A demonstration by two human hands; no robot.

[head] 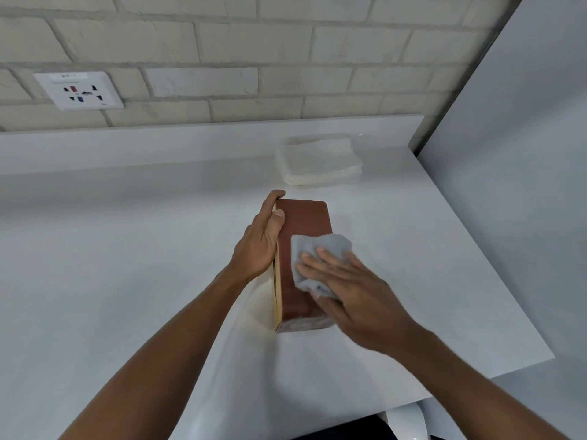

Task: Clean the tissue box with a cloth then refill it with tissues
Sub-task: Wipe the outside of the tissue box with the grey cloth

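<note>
while the l hand (pixel 260 246) grips the box (pixel 303 223), right of mid bench (pixel 127 249), at its far end, the r hand (pixel 346 287), flat w/ fingers spread, presses the cloth (pixel 317 246) on top, so strokes prob run along its long axis toward the tissues (pixel 317 161) behind it.

1. No legible txt or nos. anywhere.
2. Wall socket plate (pixel 79 90): small label strip (pixel 69 77) along top edge, chars too blurred to read.
3. Grey cloth (pixel 305 246): tiny dark mark (pixel 320 289) nr lower edge, too small to make out.
</note>
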